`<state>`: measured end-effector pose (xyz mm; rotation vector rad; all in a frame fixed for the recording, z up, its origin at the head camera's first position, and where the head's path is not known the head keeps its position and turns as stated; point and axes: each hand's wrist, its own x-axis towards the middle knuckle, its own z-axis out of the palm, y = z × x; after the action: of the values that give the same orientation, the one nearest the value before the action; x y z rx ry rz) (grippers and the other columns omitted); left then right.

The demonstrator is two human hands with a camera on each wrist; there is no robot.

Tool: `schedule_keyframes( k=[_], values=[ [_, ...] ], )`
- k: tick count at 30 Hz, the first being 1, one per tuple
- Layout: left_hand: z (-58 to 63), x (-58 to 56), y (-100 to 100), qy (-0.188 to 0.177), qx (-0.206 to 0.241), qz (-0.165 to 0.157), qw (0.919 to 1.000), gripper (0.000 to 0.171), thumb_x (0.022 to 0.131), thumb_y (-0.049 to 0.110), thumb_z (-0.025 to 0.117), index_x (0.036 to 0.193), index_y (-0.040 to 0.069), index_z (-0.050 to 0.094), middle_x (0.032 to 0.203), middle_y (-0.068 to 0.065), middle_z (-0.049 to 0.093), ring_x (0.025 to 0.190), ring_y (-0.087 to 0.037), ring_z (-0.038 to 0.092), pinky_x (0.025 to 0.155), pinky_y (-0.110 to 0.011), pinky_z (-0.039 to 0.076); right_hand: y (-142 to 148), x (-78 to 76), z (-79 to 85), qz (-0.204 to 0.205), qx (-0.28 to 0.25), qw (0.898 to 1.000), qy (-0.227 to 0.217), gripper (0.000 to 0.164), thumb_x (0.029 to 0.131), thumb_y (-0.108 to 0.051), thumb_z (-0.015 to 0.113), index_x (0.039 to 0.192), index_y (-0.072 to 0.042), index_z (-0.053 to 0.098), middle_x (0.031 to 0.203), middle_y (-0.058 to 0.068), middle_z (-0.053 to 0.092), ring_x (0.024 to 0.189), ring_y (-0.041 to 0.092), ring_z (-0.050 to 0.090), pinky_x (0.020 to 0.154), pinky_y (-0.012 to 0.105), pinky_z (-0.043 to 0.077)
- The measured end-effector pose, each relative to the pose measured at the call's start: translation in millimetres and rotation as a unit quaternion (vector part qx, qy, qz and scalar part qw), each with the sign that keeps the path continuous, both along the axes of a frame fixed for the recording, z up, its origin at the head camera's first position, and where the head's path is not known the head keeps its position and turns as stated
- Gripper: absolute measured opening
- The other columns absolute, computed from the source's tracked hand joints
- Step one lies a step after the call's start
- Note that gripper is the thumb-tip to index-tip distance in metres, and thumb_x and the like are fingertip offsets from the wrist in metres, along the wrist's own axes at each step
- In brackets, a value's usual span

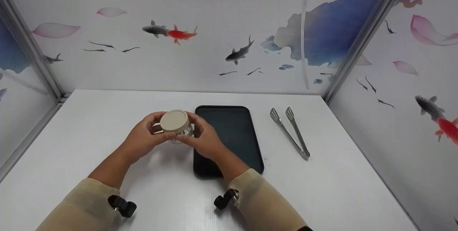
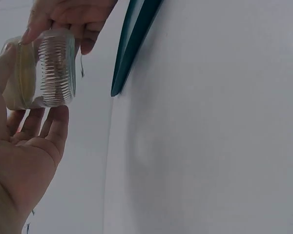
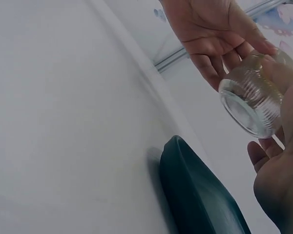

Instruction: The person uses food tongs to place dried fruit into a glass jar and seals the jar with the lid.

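A small clear glass jar (image 2: 56,68) with ribbed sides and a round beige lid (image 1: 174,121) is held up between both hands over the white table. My left hand (image 1: 145,138) grips it from the left, thumb at the front and fingers curving round the back. From the other side my right hand (image 1: 204,138) grips it the same way, the two thumbs almost meeting at the front. In the right wrist view the jar's glass base (image 3: 244,114) faces the camera, well above the tabletop. Whatever the jar contains is hard to make out through the ribbed glass.
Under and beside my right forearm lies a dark rectangular tray (image 1: 232,127) with a raised rim. Metal tongs (image 1: 291,134) lie spread to the right of the tray. Printed panels with fish and petals wall in the white table (image 1: 322,188) at the back and sides.
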<state>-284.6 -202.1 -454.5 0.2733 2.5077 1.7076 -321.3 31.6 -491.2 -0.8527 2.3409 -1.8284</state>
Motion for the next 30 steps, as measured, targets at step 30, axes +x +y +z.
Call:
schedule_keyframes(
  k=[30],
  values=[
    [-24.7,-6.7,1.4,-0.048,-0.036,0.016,0.9981,0.103,0.083,0.054,0.09,0.162,0.015,0.037,0.167,-0.01,0.042,0.158,-0.038,0.041,0.124,-0.057,0.042,4.1,-6.4,-6.9,-0.036,0.098,0.993,-0.05,0.071,0.092,-0.033,0.088,0.154,-0.026,0.056,0.143,-0.004,0.067,0.126,0.013,0.064,0.106,0.037,0.056]
  ],
)
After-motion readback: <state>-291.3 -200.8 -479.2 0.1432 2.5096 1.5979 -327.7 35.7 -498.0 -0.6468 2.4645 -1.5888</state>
